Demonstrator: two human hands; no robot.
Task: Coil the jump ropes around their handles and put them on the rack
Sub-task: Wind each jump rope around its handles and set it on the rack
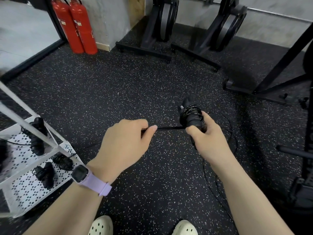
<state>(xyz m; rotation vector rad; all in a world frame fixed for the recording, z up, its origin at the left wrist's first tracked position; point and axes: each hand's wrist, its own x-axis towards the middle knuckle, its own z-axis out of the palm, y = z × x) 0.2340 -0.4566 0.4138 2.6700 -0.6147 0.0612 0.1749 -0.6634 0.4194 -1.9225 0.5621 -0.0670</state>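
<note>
Clearly the coiling step is under way. The right hand (pixel 205 133) grips the 2 black jump-rope handles (pixel 193 116) as a bundle, with several turns of thin black cord (pixel 221 189) wound round their far end. The left hand (pixel 125 143) pinches a taut stretch of that cord between thumb and curled fingers, just left of the bundle. Loose cord trails over the black speckled rubber floor (pixel 118 82) on the near right. On the left stands the white perforated metal rack (pixel 25 192), already carrying several coiled ropes (pixel 44 174). The next move probably calls for more turns with steady tension before shelving.
</note>
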